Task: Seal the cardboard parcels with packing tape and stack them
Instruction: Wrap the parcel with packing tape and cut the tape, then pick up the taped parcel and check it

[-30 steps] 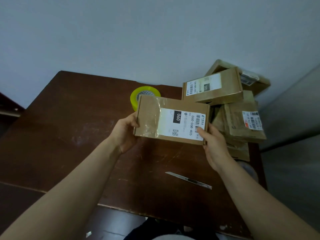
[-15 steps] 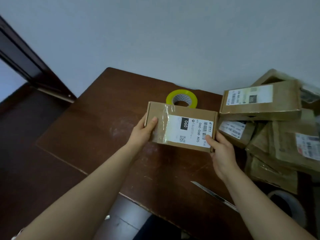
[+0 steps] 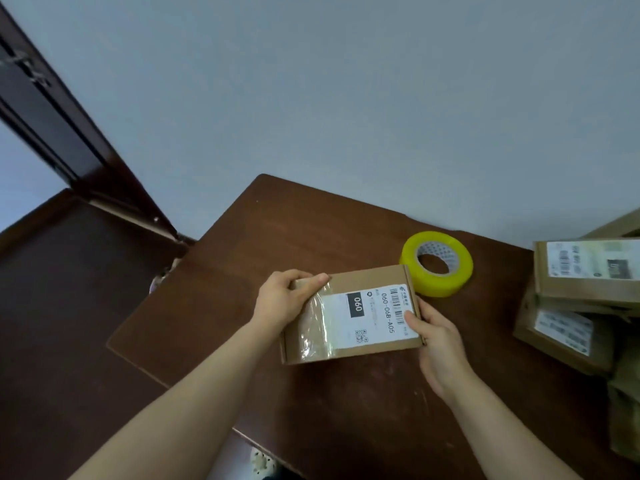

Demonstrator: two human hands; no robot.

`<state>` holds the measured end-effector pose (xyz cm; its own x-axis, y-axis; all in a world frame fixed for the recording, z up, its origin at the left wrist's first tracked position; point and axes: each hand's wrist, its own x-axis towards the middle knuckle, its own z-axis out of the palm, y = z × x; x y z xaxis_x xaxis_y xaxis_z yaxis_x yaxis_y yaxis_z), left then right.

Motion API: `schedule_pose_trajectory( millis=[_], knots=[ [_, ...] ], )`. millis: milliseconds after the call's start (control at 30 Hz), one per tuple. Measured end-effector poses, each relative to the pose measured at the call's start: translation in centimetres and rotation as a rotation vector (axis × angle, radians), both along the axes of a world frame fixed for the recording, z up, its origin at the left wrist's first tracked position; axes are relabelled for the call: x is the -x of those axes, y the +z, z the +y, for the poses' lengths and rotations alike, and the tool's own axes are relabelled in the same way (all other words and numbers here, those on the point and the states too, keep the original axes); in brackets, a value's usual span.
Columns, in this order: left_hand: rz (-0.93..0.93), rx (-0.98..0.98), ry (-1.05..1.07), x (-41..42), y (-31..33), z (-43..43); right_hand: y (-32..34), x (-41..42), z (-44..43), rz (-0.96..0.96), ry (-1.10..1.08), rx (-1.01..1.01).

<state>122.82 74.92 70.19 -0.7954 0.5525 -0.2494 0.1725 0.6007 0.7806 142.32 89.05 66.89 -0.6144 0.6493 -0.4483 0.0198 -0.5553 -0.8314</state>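
Item under handling: a flat brown cardboard parcel (image 3: 349, 315), held over the middle of the dark brown wooden table (image 3: 277, 230). Contact with the tabletop cannot be confirmed.

A white shipping label (image 3: 377, 315) covers its right half. Legible: "060" in white on a black block, "060-06B-A05" beside a barcode, and a small QR code. The smaller print is unreadable. A glossy strip of clear tape (image 3: 317, 327) crosses the parcel's left part and overlaps the label's edge.

The left hand (image 3: 282, 301) grips the parcel's far left corner, fingers curled over the top edge. The right hand (image 3: 438, 337) grips the right end, thumb pressed on the label, fingers hidden behind the box.

A roll of yellow-tinted packing tape (image 3: 437, 263) lies flat just beyond the parcel's right corner. At the table's right edge are stacked brown cardboard parcels (image 3: 585, 268) with white barcode labels, text too blurred to read.

Behind is a pale grey wall (image 3: 346, 98); at left, a dark wooden door frame (image 3: 52, 126).
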Motion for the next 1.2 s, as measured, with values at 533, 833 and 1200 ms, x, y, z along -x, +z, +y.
schedule_pose_trajectory(
  millis=[533,833,1200],
  knots=[
    [-0.333,-0.129,0.121,17.4,-0.7,-8.5,0.2,17.9,-6.8,-0.253,-0.053,-0.027],
    [-0.143,0.021,0.187,21.2,-0.7,-9.0,-1.1,24.9,-7.5,-0.291,-0.086,-0.031],
    [-0.288,-0.051,0.059,33.3,-3.5,-2.2,-1.7,35.2,-4.0,-0.493,-0.291,-0.197]
  ],
)
